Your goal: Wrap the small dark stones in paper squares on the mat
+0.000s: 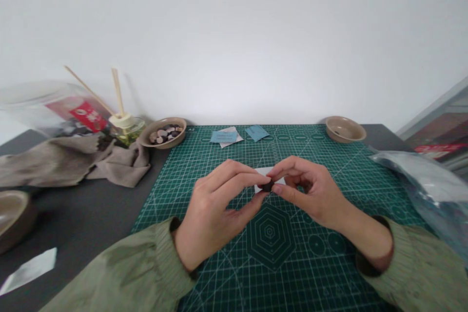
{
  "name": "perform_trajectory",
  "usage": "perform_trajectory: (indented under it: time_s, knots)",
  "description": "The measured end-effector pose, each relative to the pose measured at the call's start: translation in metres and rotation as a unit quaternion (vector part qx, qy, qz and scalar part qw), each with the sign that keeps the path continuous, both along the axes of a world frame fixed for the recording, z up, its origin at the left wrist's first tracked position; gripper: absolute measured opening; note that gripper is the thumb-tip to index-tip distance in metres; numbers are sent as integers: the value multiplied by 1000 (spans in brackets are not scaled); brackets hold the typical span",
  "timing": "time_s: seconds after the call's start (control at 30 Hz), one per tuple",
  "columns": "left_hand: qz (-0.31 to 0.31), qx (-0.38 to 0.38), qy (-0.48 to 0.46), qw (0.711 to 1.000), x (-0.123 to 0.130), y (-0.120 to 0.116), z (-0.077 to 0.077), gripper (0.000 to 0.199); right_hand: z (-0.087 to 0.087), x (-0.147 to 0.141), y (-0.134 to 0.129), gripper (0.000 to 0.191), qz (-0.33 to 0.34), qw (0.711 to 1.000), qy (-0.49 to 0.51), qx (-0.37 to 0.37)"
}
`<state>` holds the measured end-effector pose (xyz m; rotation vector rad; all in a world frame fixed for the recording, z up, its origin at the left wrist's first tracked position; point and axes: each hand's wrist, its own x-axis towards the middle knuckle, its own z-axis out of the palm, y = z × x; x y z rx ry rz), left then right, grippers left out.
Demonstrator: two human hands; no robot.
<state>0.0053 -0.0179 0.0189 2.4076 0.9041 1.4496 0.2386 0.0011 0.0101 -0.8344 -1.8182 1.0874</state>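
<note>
Over the middle of the green cutting mat (pixel 270 273), both hands meet at a small dark round piece (pixel 268 186). My left hand (pixel 223 204) pinches it from the left between thumb and fingertips. From the right, my right hand (pixel 310 190) has its thumb and index finger closed on the same piece. Behind the fingers lies a small white square sheet (pixel 263 171), partly covered by them. What the dark piece is exactly is too small to tell.
A brown bowl (pixel 146 137) of dark and pinkish pieces stands back left, near a reed diffuser (pixel 122 121) and a grey-brown cloth (pixel 54 161). Blue packets (pixel 257 132) lie at the mat's far edge. Another bowl (pixel 360 137) is back right, a clear plastic bag (pixel 431 180) right.
</note>
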Motion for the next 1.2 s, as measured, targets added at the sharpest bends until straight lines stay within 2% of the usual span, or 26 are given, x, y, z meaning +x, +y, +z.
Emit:
perform_trajectory:
  time_s: [0.1, 0.27, 0.43, 0.83, 1.2]
  knots:
    - [-2, -9, -18, 1000, 0, -2, 3, 25, 0, 2, -3, 23, -17, 999, -6, 48]
    - [-1, -16, -39, 999, 0, -2, 5, 27, -1, 4, -6, 39, -79, 979, -61, 180]
    - [-13, -9, -44, 999, 0, -1, 4, 27, -2, 4, -4, 29, -67, 962, -77, 253]
    - [-19, -23, -51, 998, -1, -1, 2, 33, 2, 2, -6, 23, -75, 958, -79, 266]
    - [-19, -38, -60, 997, -3, -3, -1, 33, 0, 4, -10, 33, -92, 949, -79, 290]
